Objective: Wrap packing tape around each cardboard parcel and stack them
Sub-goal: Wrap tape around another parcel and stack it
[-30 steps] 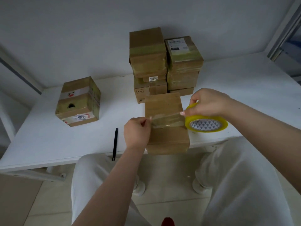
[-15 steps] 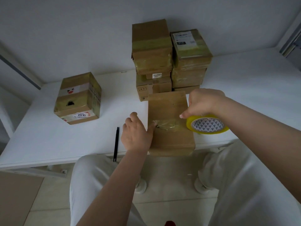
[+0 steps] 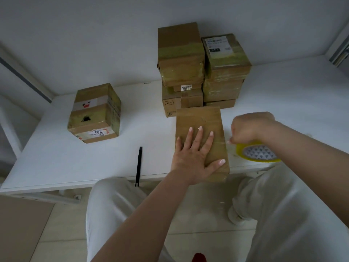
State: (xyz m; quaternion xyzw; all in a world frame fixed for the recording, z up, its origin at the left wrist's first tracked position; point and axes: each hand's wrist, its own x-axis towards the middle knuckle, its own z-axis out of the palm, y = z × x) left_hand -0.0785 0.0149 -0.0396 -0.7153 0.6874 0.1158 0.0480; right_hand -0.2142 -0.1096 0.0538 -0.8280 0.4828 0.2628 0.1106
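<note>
Cardboard parcel, brown, lies flat at the near edge of the white bench, its near end just over the rim, one strip of clear tape crossing its top. Left hand lies flat on it, fingers straight and spread, palm pressing the top; grip open, nothing held. Right hand is just right of the parcel, fingers curled round the yellow tape roll, which sits low at the bench edge; one roll only. Tape runs from the roll to the parcel's right side, film hard to see. Behind the parcel stand two stacks of taped parcels side by side against the wall; exact count unclear, roughly three per stack. One cube-shaped box sits apart at far left, label reading 2010, with a small dark hole in its top. One black pen lies left of the parcel, tip past the bench rim. Change: half a second back the left hand was at the parcel's left edge by the tape end; now it is flat on top. Right hand and roll have shifted further right and lower. Camera view has tilted slightly.
</note>
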